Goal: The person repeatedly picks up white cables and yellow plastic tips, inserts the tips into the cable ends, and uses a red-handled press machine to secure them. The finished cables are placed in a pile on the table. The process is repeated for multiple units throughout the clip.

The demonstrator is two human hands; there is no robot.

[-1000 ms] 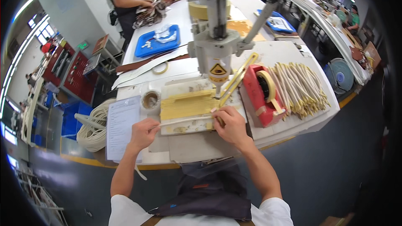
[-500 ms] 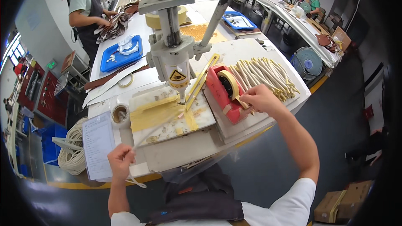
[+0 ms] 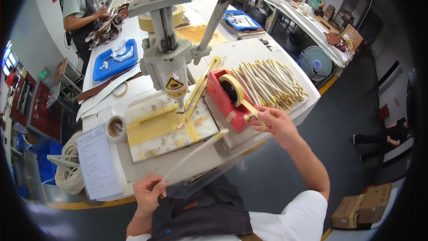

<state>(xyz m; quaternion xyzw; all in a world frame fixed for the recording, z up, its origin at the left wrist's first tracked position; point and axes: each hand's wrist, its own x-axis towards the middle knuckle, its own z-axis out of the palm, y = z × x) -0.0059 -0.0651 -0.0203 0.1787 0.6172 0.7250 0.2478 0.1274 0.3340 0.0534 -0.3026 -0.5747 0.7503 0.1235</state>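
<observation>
My left hand [image 3: 149, 190] grips the near end of a long pale rod [image 3: 196, 152] with clear film around it, held slanting over the table's front edge. My right hand [image 3: 273, 120] pinches a strip of tan tape [image 3: 253, 108] pulled from the roll on a red tape dispenser [image 3: 225, 99]. A grey hand press [image 3: 166, 60] with a red-knobbed lever stands behind a worn white board [image 3: 169, 129] with yellow tape patches. A heap of cream rods [image 3: 272, 82] lies to the right of the dispenser.
A clipboard with paper [image 3: 96, 160] sits at the left, a small tape roll [image 3: 115, 126] beside it, a coil of white cord [image 3: 67, 169] below. Farther back are a blue tray [image 3: 113, 58], a person in a green shirt [image 3: 80, 9], a floor fan [image 3: 315, 64] and cardboard boxes [image 3: 363, 205].
My right hand left the board, went to the red dispenser and now draws tape off it. My left hand pulled back to the table's front edge, holding the rod.
</observation>
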